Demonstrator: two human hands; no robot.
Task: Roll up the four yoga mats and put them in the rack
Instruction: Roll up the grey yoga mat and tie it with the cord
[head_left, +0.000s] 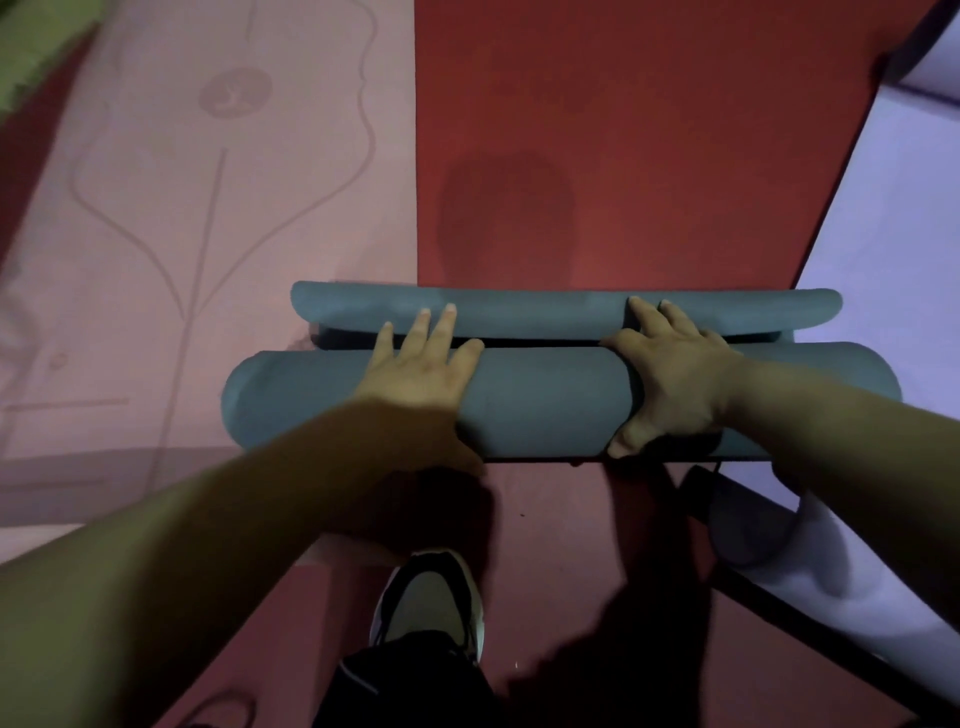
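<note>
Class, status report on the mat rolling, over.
Left hand, right hand pressing grey mat roll. Far edge curled, not rolled in. Pink mat, lilac mat flat alongside.

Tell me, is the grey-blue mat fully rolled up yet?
Mostly rolled, not finished. The grey-blue yoga mat forms a thick roll under the left hand and right hand, but its far end curls loose beyond them.

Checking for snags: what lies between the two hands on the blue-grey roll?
In the head view, only bare blue-grey mat spans between the left hand and the right hand; nothing else lies there.
</note>
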